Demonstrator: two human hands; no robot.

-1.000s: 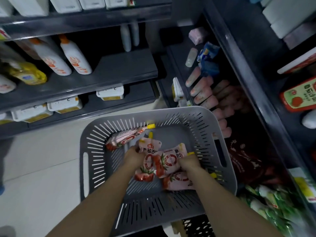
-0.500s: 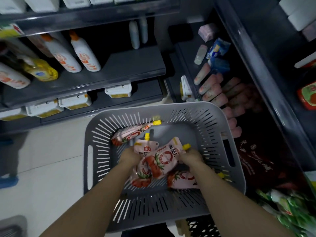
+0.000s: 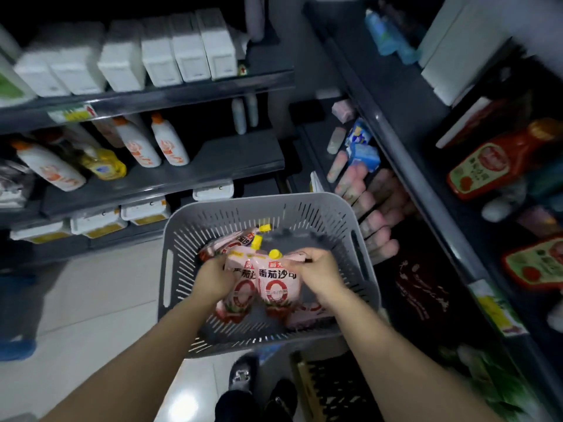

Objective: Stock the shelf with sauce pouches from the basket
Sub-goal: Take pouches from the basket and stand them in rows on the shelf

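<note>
Gripping two pink sauce pouches (image 3: 274,287) printed 番茄沙司, the left hand (image 3: 213,277) and right hand (image 3: 318,269) curl their fingers round the outer edges, with the yellow caps (image 3: 275,253) pointing up. Both are held within the grey basket (image 3: 243,205), other pouches (image 3: 307,318) beneath. The right shelf (image 3: 393,147) edge runs just beside its rim; the left shelf (image 3: 237,153) has bare board.

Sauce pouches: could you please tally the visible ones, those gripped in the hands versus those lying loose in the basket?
Gripped pouches, one in the left hand, one in the right hand: 2
Loose pouches in the basket: 2
Total visible: 4
</note>
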